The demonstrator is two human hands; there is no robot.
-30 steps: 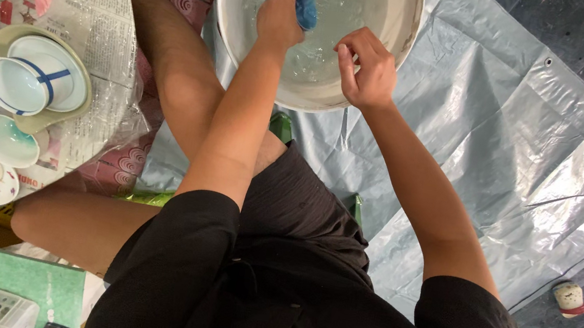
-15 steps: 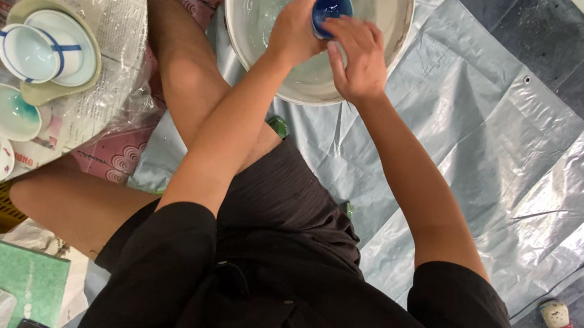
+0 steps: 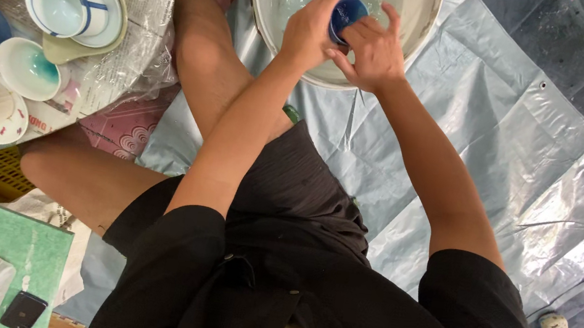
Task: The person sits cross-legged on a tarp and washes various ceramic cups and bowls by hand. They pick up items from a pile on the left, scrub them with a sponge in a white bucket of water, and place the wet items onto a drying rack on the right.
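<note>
Cup (image 3: 347, 15) | between left hand (image 3: 310, 34) and right hand (image 3: 372, 51) | over basin (image 3: 421, 21)

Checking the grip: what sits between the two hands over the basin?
A small blue cup, held between left hand and right hand above the white basin, head view.

Small blue cup (image 3: 347, 15) (glossy) over white basin (image 3: 421, 21)
</note>
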